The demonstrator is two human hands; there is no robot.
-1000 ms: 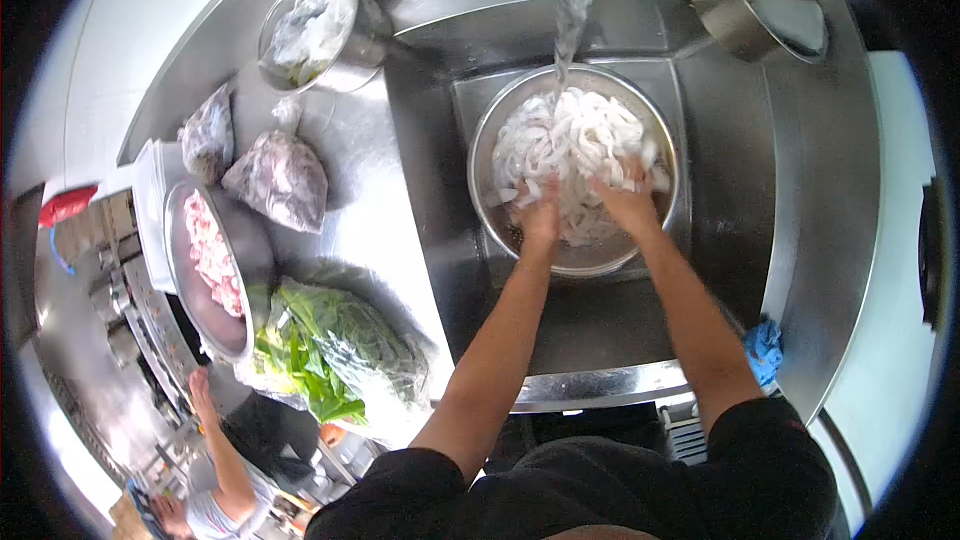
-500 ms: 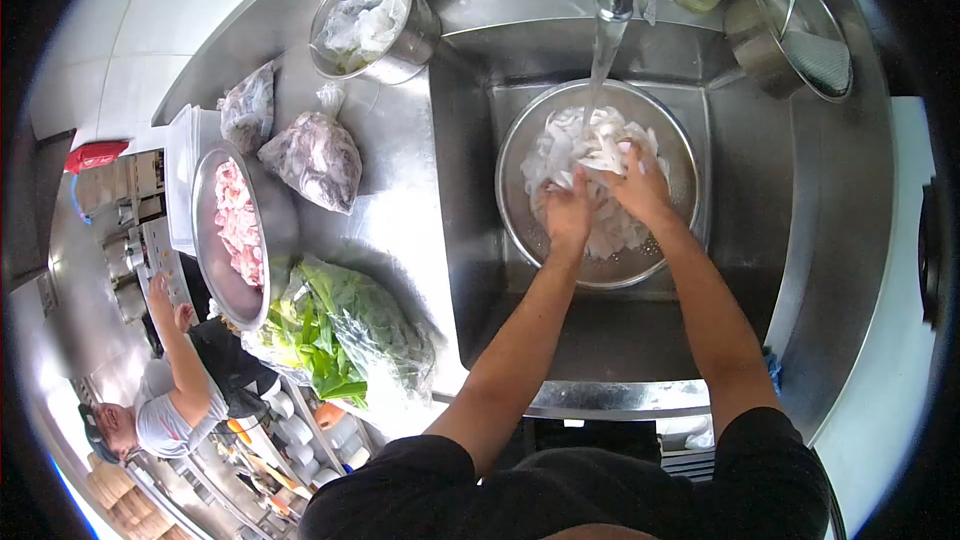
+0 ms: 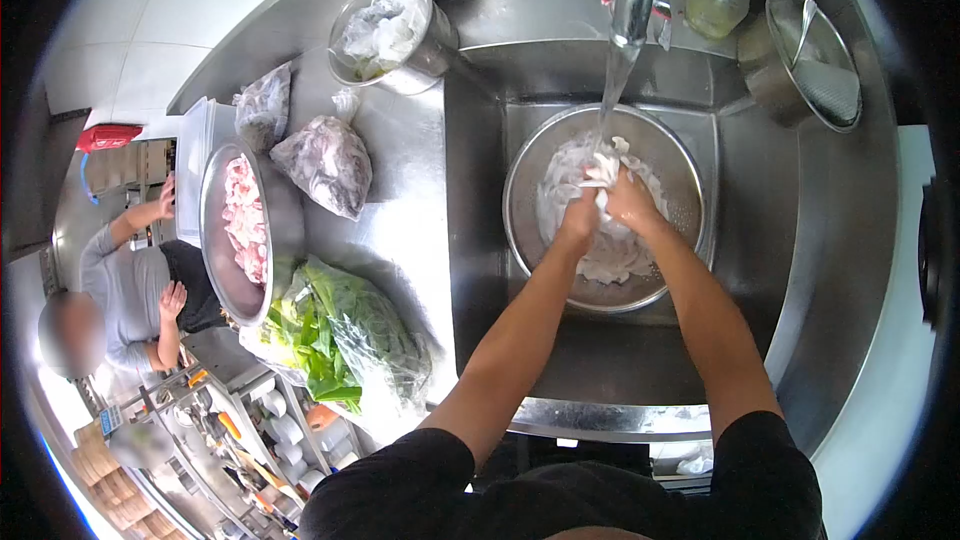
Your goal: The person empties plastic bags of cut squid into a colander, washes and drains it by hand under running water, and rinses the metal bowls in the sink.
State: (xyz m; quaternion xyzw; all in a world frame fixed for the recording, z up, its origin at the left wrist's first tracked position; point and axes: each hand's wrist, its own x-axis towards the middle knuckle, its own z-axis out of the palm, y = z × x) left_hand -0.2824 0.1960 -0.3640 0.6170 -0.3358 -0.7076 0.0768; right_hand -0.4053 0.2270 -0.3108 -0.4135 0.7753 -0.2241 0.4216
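Observation:
A round steel bowl point(image 3: 686, 230) sits in the sink point(image 3: 620, 345), its inside dotted with what look like small holes. Wet, pale white food pieces point(image 3: 612, 268) lie in it, their exact kind unclear. Water runs from the faucet point(image 3: 637, 0) down onto them. My left hand point(image 3: 577, 217) and my right hand point(image 3: 632, 202) are close together over the bowl, fingers closed around a clump of the white pieces. Some fingertips are hidden by the clump and the water.
Left on the counter are a steel bowl of raw meat pieces point(image 3: 245, 215), bagged leafy greens point(image 3: 335, 330), a frozen-looking bag point(image 3: 325, 165) and a steel pot point(image 3: 430, 55). A soap bottle point(image 3: 718, 2) and another pot point(image 3: 770, 65) stand behind. A co-worker point(image 3: 135, 280) is at far left.
My hands have drawn closer together and closed on the white pieces, gathering a clump under the stream. The view has shifted slightly. The co-worker at left has changed position.

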